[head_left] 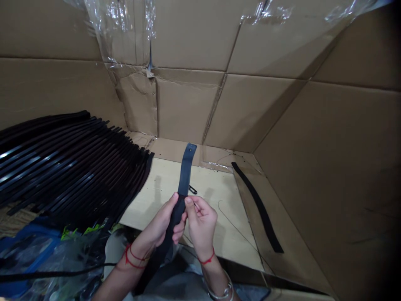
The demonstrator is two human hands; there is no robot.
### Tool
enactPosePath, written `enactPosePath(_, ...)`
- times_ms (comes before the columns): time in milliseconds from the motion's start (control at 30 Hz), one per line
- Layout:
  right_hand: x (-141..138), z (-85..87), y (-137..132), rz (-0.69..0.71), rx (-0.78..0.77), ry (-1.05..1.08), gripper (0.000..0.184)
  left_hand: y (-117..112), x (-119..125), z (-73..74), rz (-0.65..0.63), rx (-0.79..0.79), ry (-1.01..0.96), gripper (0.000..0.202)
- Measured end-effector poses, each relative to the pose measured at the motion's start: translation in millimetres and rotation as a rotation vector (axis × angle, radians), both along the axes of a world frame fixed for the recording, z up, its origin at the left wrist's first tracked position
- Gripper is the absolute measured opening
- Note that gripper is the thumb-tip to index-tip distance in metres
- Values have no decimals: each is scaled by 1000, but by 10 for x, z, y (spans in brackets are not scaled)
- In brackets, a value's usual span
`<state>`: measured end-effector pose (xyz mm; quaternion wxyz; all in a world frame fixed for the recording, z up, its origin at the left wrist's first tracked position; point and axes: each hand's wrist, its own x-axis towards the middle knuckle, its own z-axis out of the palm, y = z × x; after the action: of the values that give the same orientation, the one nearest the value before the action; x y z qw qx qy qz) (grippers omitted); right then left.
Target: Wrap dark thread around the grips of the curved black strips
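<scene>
A long dark strap, which looks like a belt, runs up from my lap, its far end showing a small hole. My left hand is wrapped around it from the left. My right hand pinches at the strap's right edge, thumb against forefinger, close to my left thumb. Whether those fingertips also hold something small cannot be made out. Just beyond my right hand, a small black oblong loop lies on the pale board.
Many dark straps lie side by side at the left. One single black strip rests at the right. Cardboard walls rise behind and on both sides. A thin thread crosses the board. Blue and clear plastic sits lower left.
</scene>
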<state>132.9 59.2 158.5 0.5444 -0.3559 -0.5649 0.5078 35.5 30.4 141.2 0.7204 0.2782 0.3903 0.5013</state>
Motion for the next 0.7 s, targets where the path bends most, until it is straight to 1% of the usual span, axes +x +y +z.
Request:
enactPosePath(67,2,-5,6,14,-35,4,43,-18,12,-16,57,93,49,59)
enactPosePath(167,6,-1,10,50,-84,25,44,-44,37,-3,208,247,252,45)
enactPosePath(200,10,1,15,53,-84,32,44,-50,46,7,247,264,322,43)
enactPosePath(267,26,-1,37,55,-57,58,43,-58,59,24,270,241,395,45)
enactPosePath(333,59,-16,80,109,-63,105,40,-67,59,38,263,203,380,46)
enactPosePath(367,81,-27,107,167,-91,138,38,-73,54,45,249,191,356,45)
enactPosePath(500,187,-59,220,494,-281,227,37,-113,9,69,163,161,208,41)
enactPosePath(567,225,-54,255,621,-321,241,41,-129,-20,71,82,152,123,39)
enactPosePath(600,234,-48,263,649,-324,247,42,-134,-33,69,42,151,91,39)
enactPosePath(633,236,-42,263,645,-322,248,42,-136,-43,68,16,155,78,39)
enactPosePath(667,228,-36,255,612,-313,240,42,-138,-47,68,8,170,98,39)
enactPosePath(700,213,-31,242,560,-304,230,41,-139,-46,72,32,196,160,39)
